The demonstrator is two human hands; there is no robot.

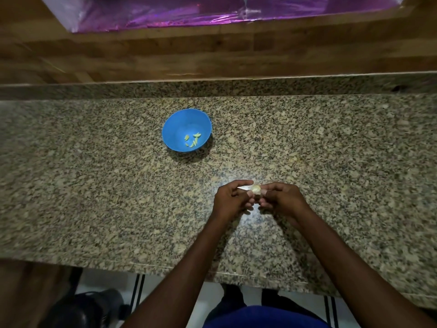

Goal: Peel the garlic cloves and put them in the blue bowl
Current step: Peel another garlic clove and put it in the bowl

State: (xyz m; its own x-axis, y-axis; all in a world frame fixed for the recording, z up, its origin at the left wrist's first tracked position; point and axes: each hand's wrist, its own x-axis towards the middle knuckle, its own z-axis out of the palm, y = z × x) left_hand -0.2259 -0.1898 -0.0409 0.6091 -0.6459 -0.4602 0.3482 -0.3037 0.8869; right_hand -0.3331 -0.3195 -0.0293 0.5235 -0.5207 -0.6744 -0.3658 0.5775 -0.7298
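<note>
**Colour rundown of this garlic-peeling setup**

So the surface (94,185) is that speckled granite look, tan and beige flecks mixed with black and grey dots all over. The bowl (175,129) is a solid bright blue, no pattern, and the peeled cloves (192,139) inside come out pale yellow-green against it. The garlic (256,189) pinched between the two hands is creamy yellow with whitish papery skin. Behind the surface there's warm brown wood panelling (165,58) with visible grain, and above that a shiny purple-magenta sheet (189,13). Down at the bottom, blue clothing (264,316).
</note>
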